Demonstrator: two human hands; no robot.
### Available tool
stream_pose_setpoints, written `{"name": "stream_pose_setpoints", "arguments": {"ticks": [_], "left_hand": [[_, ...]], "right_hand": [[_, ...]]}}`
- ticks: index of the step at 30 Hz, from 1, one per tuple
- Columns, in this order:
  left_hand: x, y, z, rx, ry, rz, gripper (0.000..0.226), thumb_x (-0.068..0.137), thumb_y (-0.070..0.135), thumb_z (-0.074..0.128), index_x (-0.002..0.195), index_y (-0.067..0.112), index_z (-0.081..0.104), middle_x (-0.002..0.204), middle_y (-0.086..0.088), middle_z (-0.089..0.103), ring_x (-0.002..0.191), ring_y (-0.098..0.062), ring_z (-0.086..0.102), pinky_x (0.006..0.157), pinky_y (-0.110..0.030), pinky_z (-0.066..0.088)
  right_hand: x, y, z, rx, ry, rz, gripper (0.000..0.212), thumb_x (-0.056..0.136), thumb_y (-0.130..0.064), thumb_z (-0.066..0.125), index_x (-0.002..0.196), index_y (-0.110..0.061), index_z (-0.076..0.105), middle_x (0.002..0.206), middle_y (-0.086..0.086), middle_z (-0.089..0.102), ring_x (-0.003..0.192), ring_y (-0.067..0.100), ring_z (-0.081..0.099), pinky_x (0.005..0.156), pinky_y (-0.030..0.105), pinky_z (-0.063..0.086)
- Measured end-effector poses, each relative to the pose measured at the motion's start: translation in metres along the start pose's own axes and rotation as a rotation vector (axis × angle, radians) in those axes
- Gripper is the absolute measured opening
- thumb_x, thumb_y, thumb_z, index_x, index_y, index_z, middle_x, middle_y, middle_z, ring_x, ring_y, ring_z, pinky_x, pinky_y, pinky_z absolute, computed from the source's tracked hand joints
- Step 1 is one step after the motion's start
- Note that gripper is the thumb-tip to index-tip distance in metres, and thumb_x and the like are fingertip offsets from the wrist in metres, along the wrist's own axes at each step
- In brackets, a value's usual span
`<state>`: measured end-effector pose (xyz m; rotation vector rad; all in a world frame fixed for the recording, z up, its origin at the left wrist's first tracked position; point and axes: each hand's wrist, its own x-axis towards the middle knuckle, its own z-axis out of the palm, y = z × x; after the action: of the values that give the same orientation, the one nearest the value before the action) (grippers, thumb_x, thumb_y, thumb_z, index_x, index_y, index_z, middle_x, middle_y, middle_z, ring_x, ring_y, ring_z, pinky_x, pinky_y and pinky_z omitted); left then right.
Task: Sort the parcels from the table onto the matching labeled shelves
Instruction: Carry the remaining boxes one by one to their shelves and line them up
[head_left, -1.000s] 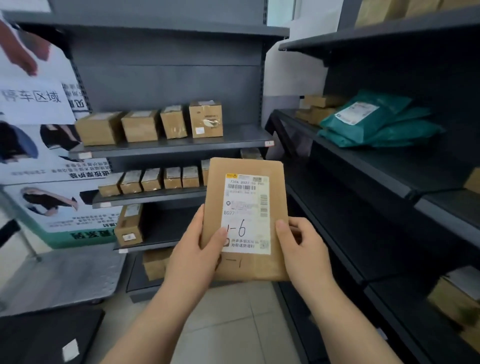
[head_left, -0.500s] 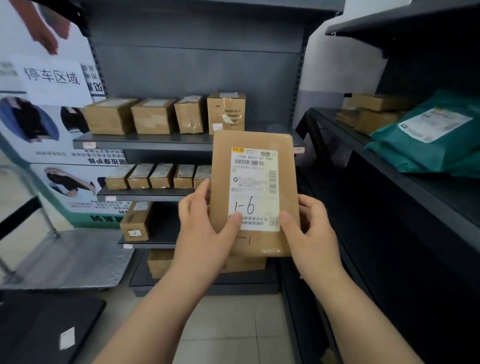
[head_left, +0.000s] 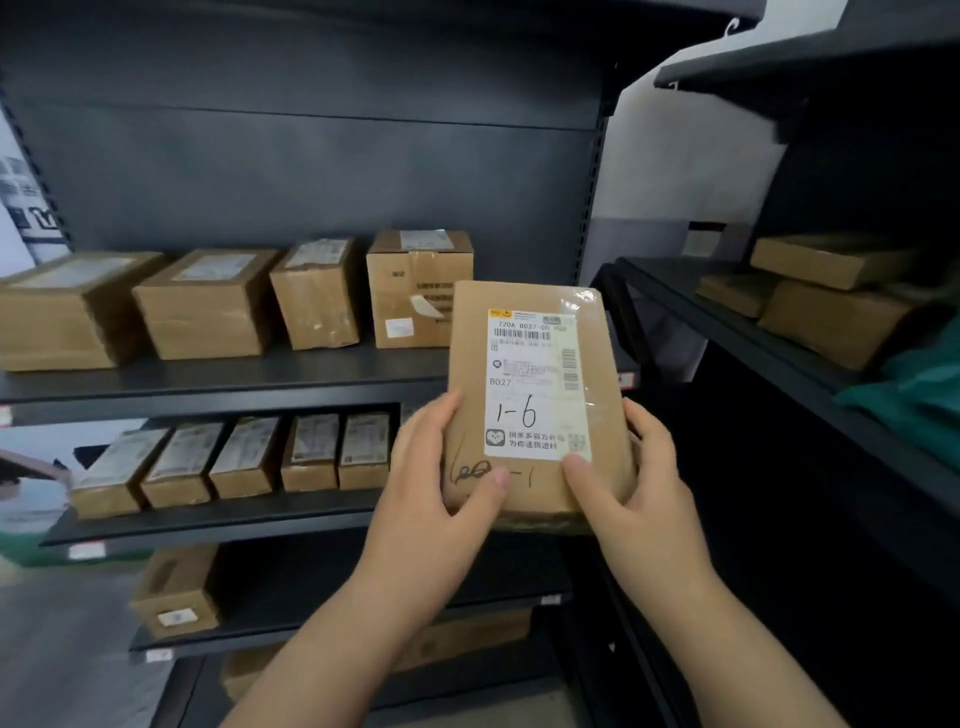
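Observation:
A flat brown parcel (head_left: 524, 312) stands upright in front of me, its white label marked "1-6" by hand. My left hand (head_left: 436, 483) grips its lower left edge, thumb across the front. My right hand (head_left: 628, 478) grips the lower right edge, thumb on the label's corner. The parcel is held in front of the right end of a dark shelf (head_left: 234, 384) that carries several brown boxes (head_left: 208, 301). The shelf below (head_left: 218, 519) holds a row of several small boxes (head_left: 244, 457).
A lower shelf holds a single box (head_left: 176, 592), and more boxes sit beneath it. To the right, a second dark rack (head_left: 727, 332) carries stacked flat boxes (head_left: 831, 291) and a green bag (head_left: 924, 395). A poster shows at the far left edge.
The view has closed in on the shelves and the parcel is raised higher, level with the upper box shelf. My left thumb has slid down off the label, uncovering handwriting on the cardboard.

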<state>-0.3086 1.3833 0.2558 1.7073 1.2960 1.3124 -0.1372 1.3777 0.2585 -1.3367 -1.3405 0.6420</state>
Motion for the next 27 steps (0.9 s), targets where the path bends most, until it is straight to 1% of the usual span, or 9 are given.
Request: {"name": "stream_pose_setpoints", "arguments": {"ticks": [2,5,8,11,13,15,19,22,27], "left_hand": [[0.031,-0.011,-0.002,-0.017,-0.025,0.031,0.069,0.086,0.032,0.063,0.138,0.051,0.022,0.13,0.036,0.033,0.115,0.021,0.036,0.082,-0.006,0.041],[0.068,-0.026,0.001,-0.071,-0.061,0.031,0.068,0.084,0.036,0.063,0.128,0.063,0.018,0.118,0.047,0.04,0.113,0.021,0.04,0.082,-0.01,0.042],[0.092,-0.036,0.01,-0.124,-0.103,0.014,0.071,0.085,0.033,0.064,0.137,0.052,0.02,0.115,0.049,0.043,0.112,0.019,0.045,0.089,-0.016,0.044],[0.118,-0.043,0.021,-0.132,-0.136,0.003,0.07,0.084,0.042,0.063,0.134,0.057,0.017,0.122,0.043,0.043,0.116,0.017,0.043,0.094,-0.019,0.041],[0.138,-0.046,0.031,-0.093,-0.123,0.012,0.072,0.081,0.053,0.06,0.134,0.06,0.013,0.135,0.036,0.034,0.121,0.018,0.035,0.097,-0.014,0.033],[0.157,-0.048,0.043,-0.05,-0.096,0.022,0.072,0.08,0.054,0.056,0.134,0.059,0.008,0.142,0.03,0.023,0.126,0.018,0.027,0.102,-0.013,0.027],[0.194,-0.047,0.066,0.004,-0.077,-0.019,0.074,0.086,0.045,0.054,0.144,0.047,0.008,0.14,0.029,0.018,0.124,0.013,0.024,0.102,-0.014,0.021],[0.22,-0.048,0.08,0.022,-0.071,-0.066,0.074,0.087,0.049,0.05,0.148,0.041,0.008,0.14,0.025,0.019,0.112,0.021,0.026,0.091,-0.001,0.018],[0.248,-0.06,0.1,0.086,-0.069,-0.084,0.082,0.077,0.061,0.039,0.148,0.038,0.006,0.15,0.018,0.016,0.118,0.017,0.02,0.08,0.01,0.017]], "right_hand": [[0.025,0.005,0.013,0.028,0.055,0.007,0.054,0.081,-0.031,0.069,0.123,-0.035,0.035,0.108,-0.023,0.055,0.093,-0.012,0.058,0.067,0.012,0.05],[0.056,0.015,0.025,0.065,0.138,0.015,0.045,0.081,-0.028,0.068,0.111,-0.039,0.037,0.104,-0.023,0.056,0.091,-0.017,0.057,0.064,0.007,0.048],[0.08,0.021,0.028,0.069,0.148,0.012,0.043,0.081,-0.033,0.067,0.112,-0.045,0.04,0.099,-0.031,0.06,0.093,-0.015,0.057,0.066,0.01,0.05],[0.106,0.022,0.026,0.081,0.133,-0.017,0.039,0.075,-0.043,0.061,0.108,-0.05,0.041,0.094,-0.049,0.053,0.093,-0.017,0.056,0.065,0.009,0.05],[0.126,0.026,0.025,0.099,0.128,-0.025,0.041,0.071,-0.045,0.058,0.107,-0.052,0.04,0.092,-0.052,0.049,0.093,-0.019,0.055,0.062,0.007,0.049],[0.148,0.034,0.023,0.097,0.131,-0.026,0.043,0.07,-0.046,0.058,0.109,-0.051,0.039,0.093,-0.053,0.048,0.095,-0.02,0.053,0.064,0.007,0.048],[0.194,0.052,0.015,0.05,0.118,-0.014,0.057,0.071,-0.054,0.055,0.123,-0.047,0.032,0.103,-0.038,0.053,0.099,-0.012,0.056,0.071,0.013,0.048],[0.225,0.061,0.012,-0.013,0.061,0.001,0.068,0.072,-0.059,0.05,0.134,-0.041,0.027,0.109,-0.029,0.047,0.096,-0.009,0.052,0.071,0.013,0.044],[0.264,0.084,0.01,-0.067,-0.028,0.031,0.077,0.074,-0.062,0.045,0.142,-0.033,0.025,0.12,-0.014,0.05,0.096,-0.004,0.052,0.072,0.012,0.043]]}}
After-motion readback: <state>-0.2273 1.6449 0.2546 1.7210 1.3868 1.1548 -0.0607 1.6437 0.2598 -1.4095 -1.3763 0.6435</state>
